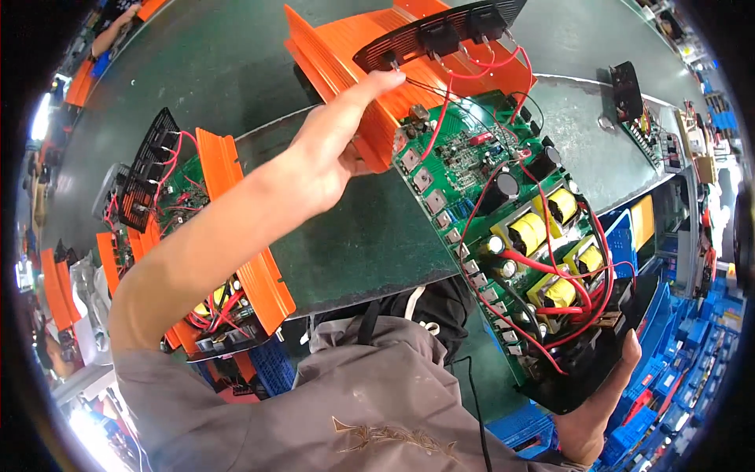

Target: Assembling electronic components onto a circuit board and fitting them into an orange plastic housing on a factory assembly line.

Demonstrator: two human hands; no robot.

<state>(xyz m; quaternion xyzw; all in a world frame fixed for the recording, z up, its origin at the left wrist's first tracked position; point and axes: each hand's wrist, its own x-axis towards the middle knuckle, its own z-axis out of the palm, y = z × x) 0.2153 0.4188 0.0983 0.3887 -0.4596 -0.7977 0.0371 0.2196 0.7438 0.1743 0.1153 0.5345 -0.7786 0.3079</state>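
Left hand [334, 153] clasped round the left wall of an orange ribbed metal housing [338, 59], thumb reaching to the lower edge of a black slotted panel [409, 43]; right hand [594, 413] pinching a flat black end plate [565, 396], fingers mostly hidden; long green circuit board [484, 216] with yellow-wrapped coils [528, 234] tilted between them, upper end at the housing's mouth, lower end out past the front edge of the green-topped bench [354, 244]; step in hand, as judged: lining up board and housing, entry or removal cannot be told; next move seems to call for a steady board, red wires [537, 261] kept clear of the walls.
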